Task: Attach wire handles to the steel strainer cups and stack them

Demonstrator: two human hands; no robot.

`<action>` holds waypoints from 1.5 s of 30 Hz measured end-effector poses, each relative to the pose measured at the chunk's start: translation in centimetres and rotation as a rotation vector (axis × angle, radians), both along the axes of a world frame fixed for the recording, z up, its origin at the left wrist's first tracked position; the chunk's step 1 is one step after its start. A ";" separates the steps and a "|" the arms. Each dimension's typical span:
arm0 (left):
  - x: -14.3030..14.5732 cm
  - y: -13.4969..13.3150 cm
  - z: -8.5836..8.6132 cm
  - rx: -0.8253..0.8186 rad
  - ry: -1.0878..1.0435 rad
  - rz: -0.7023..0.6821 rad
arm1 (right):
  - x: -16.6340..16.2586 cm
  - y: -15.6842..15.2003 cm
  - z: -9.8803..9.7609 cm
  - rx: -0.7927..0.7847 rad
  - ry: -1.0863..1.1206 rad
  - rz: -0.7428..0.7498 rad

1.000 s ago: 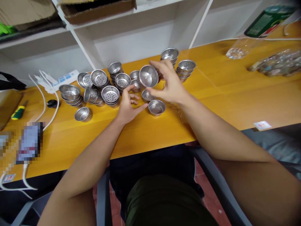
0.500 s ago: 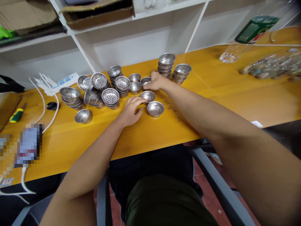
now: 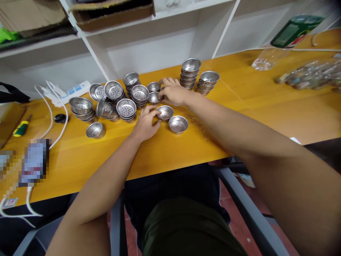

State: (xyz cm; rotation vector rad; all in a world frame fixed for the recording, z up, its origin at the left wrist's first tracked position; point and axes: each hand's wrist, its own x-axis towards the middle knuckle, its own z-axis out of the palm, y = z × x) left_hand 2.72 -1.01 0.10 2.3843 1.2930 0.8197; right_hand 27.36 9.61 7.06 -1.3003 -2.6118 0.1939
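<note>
Left hand [image 3: 147, 122] half-open, fingertips at shallow cup [image 3: 165, 112] on tabletop [image 3: 149, 156]. Right hand [image 3: 173, 92] arched palm-down; can't tell its hold. Tall cup stack [image 3: 190, 74] just beside it, perforated cups [image 3: 126, 108] crowding left.

The place looks like a workroom or a plain office; which one cannot be told. A long yellow-brown wood-look desk [image 3: 266, 106] bears stacked, perforated silver metal cups [image 3: 126, 108], with a green-and-yellow-handled screwdriver [image 3: 21, 127] and a white power strip [image 3: 76, 90] at left. White open shelving [image 3: 149, 49] with a brown cardboard box [image 3: 114, 19] lines the far side, and red floor tiles [image 3: 237, 217] show near.
</note>
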 end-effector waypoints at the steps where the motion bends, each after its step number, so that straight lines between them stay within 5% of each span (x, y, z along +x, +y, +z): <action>1: 0.0 0.1 -0.1 0.004 -0.020 0.007 | 0.1 0.1 -0.3 0.003 0.014 0.018; 14: 0.2 1.2 -2.1 0.000 -0.423 0.090 | 4.0 -4.3 1.1 -0.008 0.411 0.276; 20: 0.5 1.0 -1.9 0.129 -0.478 -0.176 | 3.5 -8.6 1.5 -0.044 0.440 0.451; 28: 0.6 1.5 -2.0 0.160 -0.517 -0.209 | 4.0 -9.6 1.5 -0.053 0.511 0.512; 35: 0.9 0.8 -1.5 0.136 -0.492 -0.218 | 3.0 -8.8 0.7 0.087 0.601 0.335; 45: 0.5 0.8 -1.5 0.014 -0.503 -0.027 | 2.9 -10.3 1.2 0.045 0.453 0.461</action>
